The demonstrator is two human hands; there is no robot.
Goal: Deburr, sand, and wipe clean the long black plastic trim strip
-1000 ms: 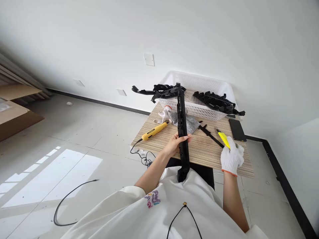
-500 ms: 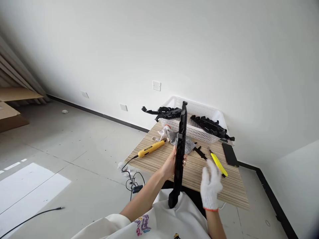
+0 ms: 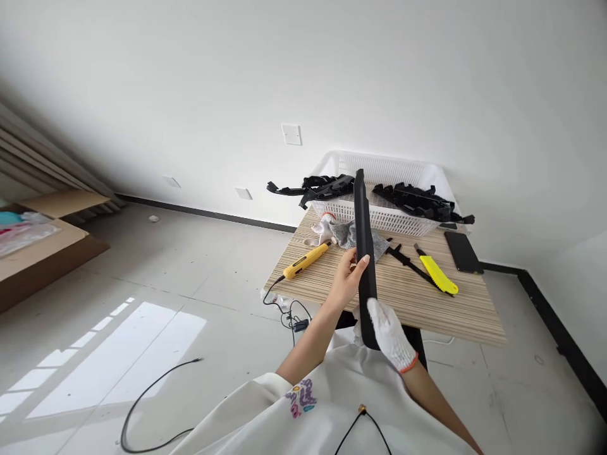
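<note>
A long black plastic trim strip point(image 3: 363, 221) is held nearly upright in front of my body, its smooth face toward me. My bare left hand point(image 3: 348, 278) grips it around the middle, thumb across the front. My right hand point(image 3: 389, 333), in a white knit glove with an orange cuff, grasps the lower end; some of its fingers are hidden behind the strip. On the table, a yellow corded pen-shaped tool point(image 3: 307, 261) lies to the left. To the right are a bright yellow-handled knife point(image 3: 439, 275) and a black caliper point(image 3: 403, 258), partly under it.
A white plastic basket point(image 3: 393, 218) against the wall holds black plastic parts point(image 3: 420, 203) that overhang its sides. A grey cloth point(image 3: 346, 234), a white glove point(image 3: 322, 232) and a black phone point(image 3: 463, 253) lie on the wooden table point(image 3: 303, 291). An open cardboard box point(image 3: 57, 253) stands left.
The strip has been turned so its smooth face shows instead of its ribbed side. My right hand has moved from beside the knife to the strip's lower end and taken hold.
</note>
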